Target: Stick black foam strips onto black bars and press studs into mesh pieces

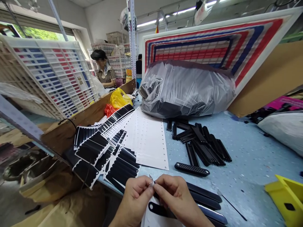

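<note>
My left hand [135, 197] and my right hand [176, 197] meet at the near table edge, fingertips pinched together on a small thin clear strip [151, 179]. Under them lie long black plastic pieces [205, 197] and a white backing sheet [151, 217] with a black sticker on it. Sheets of black stickers [104, 154] fan out to the left. A single perforated black piece [191, 169] lies just beyond my right hand.
A heap of black plastic pieces [203, 142] sits mid-table, a large clear bag of them [187, 88] behind. A yellow bin [287, 195] is at the right, white sheets [146, 138] in the middle, gridded racks [54, 75] at the left. A person [104, 71] sits far back.
</note>
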The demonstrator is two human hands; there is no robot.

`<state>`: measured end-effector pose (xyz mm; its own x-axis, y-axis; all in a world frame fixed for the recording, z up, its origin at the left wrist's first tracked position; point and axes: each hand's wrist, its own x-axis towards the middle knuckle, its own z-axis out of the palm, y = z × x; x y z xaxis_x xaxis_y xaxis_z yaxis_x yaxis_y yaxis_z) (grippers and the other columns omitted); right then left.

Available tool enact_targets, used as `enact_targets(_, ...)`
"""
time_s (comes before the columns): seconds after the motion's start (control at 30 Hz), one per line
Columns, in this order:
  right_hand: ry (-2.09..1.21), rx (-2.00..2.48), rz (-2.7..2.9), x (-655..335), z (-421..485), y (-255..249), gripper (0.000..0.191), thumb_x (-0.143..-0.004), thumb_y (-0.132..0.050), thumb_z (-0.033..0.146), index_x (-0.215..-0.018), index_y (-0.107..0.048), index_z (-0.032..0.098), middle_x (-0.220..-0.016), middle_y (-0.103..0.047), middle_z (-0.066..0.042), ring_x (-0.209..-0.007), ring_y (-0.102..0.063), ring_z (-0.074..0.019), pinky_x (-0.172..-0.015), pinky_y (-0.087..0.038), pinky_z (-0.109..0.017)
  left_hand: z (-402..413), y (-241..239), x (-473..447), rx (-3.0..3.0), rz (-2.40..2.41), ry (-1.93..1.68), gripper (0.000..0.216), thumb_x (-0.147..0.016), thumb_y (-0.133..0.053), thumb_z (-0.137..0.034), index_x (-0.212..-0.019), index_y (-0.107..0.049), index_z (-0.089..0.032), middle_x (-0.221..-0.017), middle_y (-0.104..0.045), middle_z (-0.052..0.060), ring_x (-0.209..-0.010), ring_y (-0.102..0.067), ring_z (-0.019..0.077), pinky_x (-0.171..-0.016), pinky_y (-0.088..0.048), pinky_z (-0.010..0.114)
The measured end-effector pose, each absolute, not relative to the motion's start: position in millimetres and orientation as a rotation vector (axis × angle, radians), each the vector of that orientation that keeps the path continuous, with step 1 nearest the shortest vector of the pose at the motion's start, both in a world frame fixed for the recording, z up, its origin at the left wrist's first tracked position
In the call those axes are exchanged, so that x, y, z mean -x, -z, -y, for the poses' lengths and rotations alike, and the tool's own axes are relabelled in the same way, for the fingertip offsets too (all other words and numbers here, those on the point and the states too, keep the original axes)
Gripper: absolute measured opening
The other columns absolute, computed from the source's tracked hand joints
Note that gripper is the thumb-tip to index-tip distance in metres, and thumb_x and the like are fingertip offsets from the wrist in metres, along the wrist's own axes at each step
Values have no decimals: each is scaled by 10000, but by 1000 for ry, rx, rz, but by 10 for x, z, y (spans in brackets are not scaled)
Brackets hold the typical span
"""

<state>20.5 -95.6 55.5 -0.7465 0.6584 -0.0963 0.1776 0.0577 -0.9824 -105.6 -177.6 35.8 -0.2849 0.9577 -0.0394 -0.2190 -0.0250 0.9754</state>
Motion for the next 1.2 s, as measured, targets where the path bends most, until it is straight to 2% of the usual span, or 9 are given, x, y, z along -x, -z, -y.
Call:
enact_targets(0.17, -1574, 982, 1610, -482, 559, -584, 441, -647, -768, 573, -580, -657, 151, -488, -599, -8, -409, -536, -115, -422, -437, -226, 1608, -184, 1159, -705, -1286, -1645, 302, -728, -738, -419, -657, -640, -142, -584, -553, -7, -550, -468, 113, -547, -376, 211)
enact_targets(0.3, -1328, 1077, 1112, -1015, 190, -721, 420, -402, -924, 496, -626, -745, 188, -524, -677, -34, -477, -628, -168, -472, -544, -256, 1135, -142, 1578, -823, -1618, -1750, 269, -753, -638, -437, -734, -626, -169, -645, -616, 1, -606, -566, 156, -621, -464, 261)
enact_targets(0.4, -1288, 1115, 975, -1290, 144, -789, 462, -305, -944, 492, -627, -767, 211, -553, -711, -66, -499, -662, -206, -486, -578, -286, 693, -146, 1963, -844, -1814, -1736, 186, -729, -611, -357, -660, -594, -185, -575, -574, -21, -623, -586, 181, -624, -460, 272)
enact_targets(0.5, -1337, 1143, 1076, -1406, 256, -744, 469, -361, -929, 520, -690, -798, 211, -636, -748, -115, -537, -689, -232, -508, -594, -299, 436, -173, 2251, -854, -2014, -1673, 54, -648, -651, -209, -625, -604, -195, -508, -540, -27, -693, -625, 229, -692, -465, 305)
enact_targets(0.67, -1444, 1084, 1353, -1446, 481, -561, 365, -597, -851, 522, -775, -811, 206, -762, -770, -140, -664, -725, -276, -595, -619, -348, 579, -238, 2063, -919, -2150, -1625, 211, -687, -647, -238, -890, -672, -185, -816, -701, 76, -905, -666, 282, -754, -482, 339)
enact_targets(0.73, -1472, 1035, 1417, -1431, 565, -531, 336, -665, -814, 515, -796, -807, 205, -771, -765, -132, -694, -729, -286, -617, -619, -365, 712, -227, 1704, -974, -2055, -1557, 253, -707, -668, -365, -872, -676, -173, -761, -704, 71, -749, -691, 255, -625, -490, 304)
enact_targets(0.87, -1513, 926, 1479, -1387, 738, -544, 301, -763, -746, 499, -842, -790, 212, -803, -747, -111, -706, -713, -261, -633, -604, -360, 921, -191, 919, -785, -1366, -1317, 483, -731, -616, -616, -786, -636, -137, -553, -647, 42, -437, -638, 184, -355, -320, 202)
enact_targets(1.03, -1534, 950, 1509, -1513, 850, -498, 255, -780, -736, 457, -872, -786, 225, -821, -745, -83, -653, -690, -209, -648, -576, -320, 987, -202, 605, -642, -1035, -1305, 387, -584, -810, -447, -659, -584, -142, -438, -580, -12, -317, -504, 90, -325, -293, 165)
enact_targets(1.2, -1268, 1107, 1741, -1777, 691, -436, 241, -789, -710, 382, -955, -789, 226, -917, -769, -110, -846, -727, -283, -694, -608, -351, 883, -91, 636, -627, -1167, -1450, 358, -599, -803, -420, -673, -591, -141, -425, -559, -33, -342, -520, 96, -334, -338, 163)
